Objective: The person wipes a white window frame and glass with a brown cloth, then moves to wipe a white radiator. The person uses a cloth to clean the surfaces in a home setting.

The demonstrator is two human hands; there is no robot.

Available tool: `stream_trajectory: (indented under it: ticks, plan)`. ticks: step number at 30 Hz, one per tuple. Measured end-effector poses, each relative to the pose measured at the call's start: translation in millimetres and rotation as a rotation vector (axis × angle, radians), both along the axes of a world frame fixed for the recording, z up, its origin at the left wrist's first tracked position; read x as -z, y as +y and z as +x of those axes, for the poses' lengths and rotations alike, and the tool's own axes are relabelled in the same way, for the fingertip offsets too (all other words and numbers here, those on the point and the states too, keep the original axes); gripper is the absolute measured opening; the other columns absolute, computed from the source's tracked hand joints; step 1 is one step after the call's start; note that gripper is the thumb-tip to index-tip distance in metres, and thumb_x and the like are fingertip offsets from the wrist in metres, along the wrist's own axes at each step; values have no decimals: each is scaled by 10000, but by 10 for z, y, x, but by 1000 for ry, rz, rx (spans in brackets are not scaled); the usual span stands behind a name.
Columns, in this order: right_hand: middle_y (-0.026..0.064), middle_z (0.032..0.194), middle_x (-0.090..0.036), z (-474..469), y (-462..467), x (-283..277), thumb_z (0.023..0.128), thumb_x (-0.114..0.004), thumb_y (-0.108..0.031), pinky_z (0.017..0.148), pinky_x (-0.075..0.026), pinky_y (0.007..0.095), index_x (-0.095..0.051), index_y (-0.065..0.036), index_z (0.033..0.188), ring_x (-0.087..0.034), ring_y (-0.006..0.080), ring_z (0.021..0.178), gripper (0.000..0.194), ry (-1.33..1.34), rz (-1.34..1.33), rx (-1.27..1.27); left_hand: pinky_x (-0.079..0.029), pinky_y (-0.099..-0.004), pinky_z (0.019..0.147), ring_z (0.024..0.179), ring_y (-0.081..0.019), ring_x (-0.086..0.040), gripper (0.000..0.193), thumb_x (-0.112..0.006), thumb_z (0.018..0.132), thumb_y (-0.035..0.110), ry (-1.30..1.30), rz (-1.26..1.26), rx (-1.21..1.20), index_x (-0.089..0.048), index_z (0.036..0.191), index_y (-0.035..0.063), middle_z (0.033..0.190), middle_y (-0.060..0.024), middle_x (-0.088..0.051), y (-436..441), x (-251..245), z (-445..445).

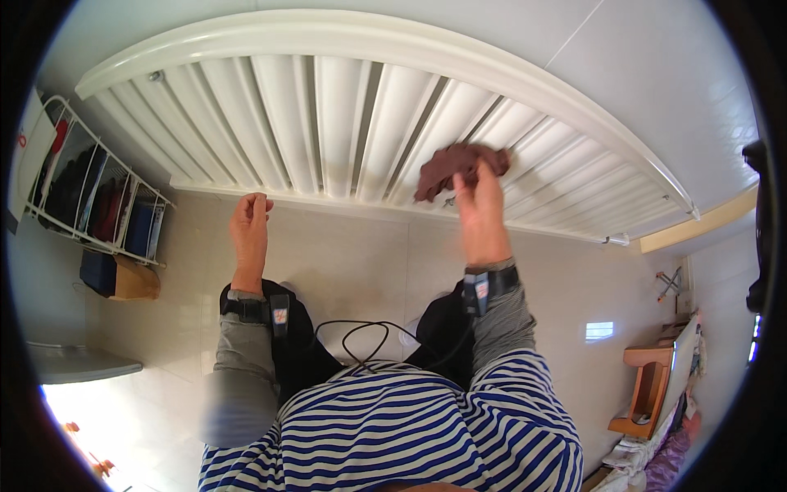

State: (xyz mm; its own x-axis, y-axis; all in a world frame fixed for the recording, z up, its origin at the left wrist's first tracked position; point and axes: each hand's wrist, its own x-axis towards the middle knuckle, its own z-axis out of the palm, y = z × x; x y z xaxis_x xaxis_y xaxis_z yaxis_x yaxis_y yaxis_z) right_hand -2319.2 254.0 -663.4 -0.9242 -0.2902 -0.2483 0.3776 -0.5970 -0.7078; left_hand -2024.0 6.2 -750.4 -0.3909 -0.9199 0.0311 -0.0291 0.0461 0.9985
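Note:
A long white slatted panel with a rounded rail [344, 37], perhaps a bed's headboard or footboard, stands before me. My right hand [482, 206] grips a crumpled brown cloth [458, 166], which lies against the slats right of the middle. Beside the panel's lower edge, further left, is my left hand [250, 215]; its fingers are curled and nothing shows in them. A band with a small device is strapped on each wrist.
On the left stands a white wire rack [104, 246] holding dark items, with a brown paper bag [135, 278] beneath it. A wooden piece of furniture [642, 387] and fabrics are at the right. A black cable [350, 322] loops before my body.

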Motion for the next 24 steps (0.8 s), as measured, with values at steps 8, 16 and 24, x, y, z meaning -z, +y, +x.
stream_trajectory:
  ticks: [8, 16, 24]
  plan:
    - [116, 1212, -628, 124, -155, -1362, 1054, -537, -130, 1042, -533, 396, -577, 14, 1205, -594, 217, 1180, 212, 100, -215, 96, -499, -285, 805, 912, -114, -649, 249, -617, 1014, 274, 80, 38, -61, -673, 1076, 40, 960, -34, -709, -61, 76, 281]
    - [112, 1253, -606, 374, -512, -365, 1068, -515, -159, 1023, -536, 418, -510, -50, 1310, -609, 229, 1147, 265, 436, -81, -22, -502, -287, 811, 929, -121, -662, 251, -627, 1008, 276, 82, 126, -163, -679, 1081, 42, 963, -33, -716, -222, 125, 408]
    - [55, 1364, -520, 362, -421, 1787, 1055, -506, -312, 961, -487, 460, -449, -190, 1393, -518, 248, 1251, 364, -258, 227, -129, -503, -270, 812, 925, -111, -659, 220, -619, 1013, 252, -32, 53, -70, -694, 1073, 54, 954, -19, -708, -193, 23, 297]
